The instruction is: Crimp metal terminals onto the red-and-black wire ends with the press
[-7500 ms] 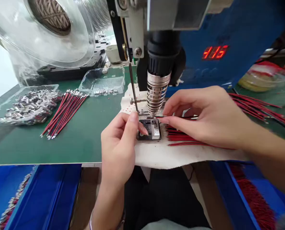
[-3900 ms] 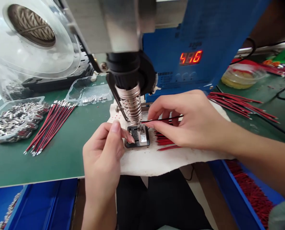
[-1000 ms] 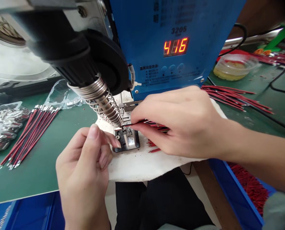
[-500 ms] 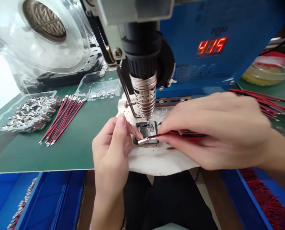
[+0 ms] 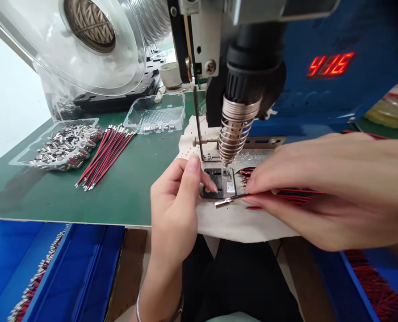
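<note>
Far to the left of the left hand [image 5: 175, 201] lies a tray of metal terminals [image 5: 63, 145], and closer to it a bundle of red and black wires [image 5: 106, 154]. The left hand has its fingers curled close, thumb against forefinger, and one fingertip touches the left edge of the black fixture [image 5: 219, 183]. I cannot tell if anything small is pinched there. Just above the fixture hangs the soldering iron [image 5: 235, 134] in its spring coil. A second ago the wire end sat under this hot tip. Now the wire [image 5: 230, 200], with its silver terminal, lies just in front of the fixture on the white cloth [image 5: 239, 221], pinched between thumb and fingers of the right hand [image 5: 326, 188], which closes on it and on more red wires. I judge that this end is finished at the tip. Above the right hand the red display [image 5: 329, 66] reads 416, where it showed 415 a moment before. No other writing is readable.
</note>
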Demonstrator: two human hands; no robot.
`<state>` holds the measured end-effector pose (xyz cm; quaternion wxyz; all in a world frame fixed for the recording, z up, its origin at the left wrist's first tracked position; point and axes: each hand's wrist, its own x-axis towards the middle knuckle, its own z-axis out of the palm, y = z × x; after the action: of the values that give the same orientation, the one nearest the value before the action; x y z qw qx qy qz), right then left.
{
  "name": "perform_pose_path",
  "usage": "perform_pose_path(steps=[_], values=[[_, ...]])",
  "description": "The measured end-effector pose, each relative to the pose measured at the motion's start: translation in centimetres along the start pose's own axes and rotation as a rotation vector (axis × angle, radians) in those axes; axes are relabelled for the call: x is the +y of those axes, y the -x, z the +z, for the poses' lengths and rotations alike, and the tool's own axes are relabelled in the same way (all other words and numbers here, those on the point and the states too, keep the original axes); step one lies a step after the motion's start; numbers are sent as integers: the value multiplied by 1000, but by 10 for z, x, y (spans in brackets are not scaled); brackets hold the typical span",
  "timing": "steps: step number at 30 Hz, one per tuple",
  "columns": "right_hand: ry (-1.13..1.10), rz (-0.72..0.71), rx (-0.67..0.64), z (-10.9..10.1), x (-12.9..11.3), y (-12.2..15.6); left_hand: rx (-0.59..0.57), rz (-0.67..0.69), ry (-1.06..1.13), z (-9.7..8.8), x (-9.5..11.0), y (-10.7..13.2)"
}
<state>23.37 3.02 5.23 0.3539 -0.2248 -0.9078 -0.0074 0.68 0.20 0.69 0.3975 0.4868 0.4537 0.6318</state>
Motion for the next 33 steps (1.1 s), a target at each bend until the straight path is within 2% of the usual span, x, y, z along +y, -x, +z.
perform_pose_path(steps=[3,6,14,18,19,21,28,33], values=[[-39,-27,46,5,3,-1,7,-3,10,1,0,1],[-17,-35,39,7,4,-3,13,0,6,2,1,1],[19,-32,63,1,-2,-1,-31,17,17,-3,-5,3],[45,7,0,0,-2,-2,-42,19,-8,-6,-5,4],[25,-22,32,1,0,-3,-40,18,-13,-6,-5,4],[38,18,-65,2,4,-4,-39,14,-18,-6,-4,4],[-65,260,-32,6,14,-4,-47,-10,48,-5,-5,3],[-234,413,-93,7,13,-6,-44,-15,69,-6,-6,3]])
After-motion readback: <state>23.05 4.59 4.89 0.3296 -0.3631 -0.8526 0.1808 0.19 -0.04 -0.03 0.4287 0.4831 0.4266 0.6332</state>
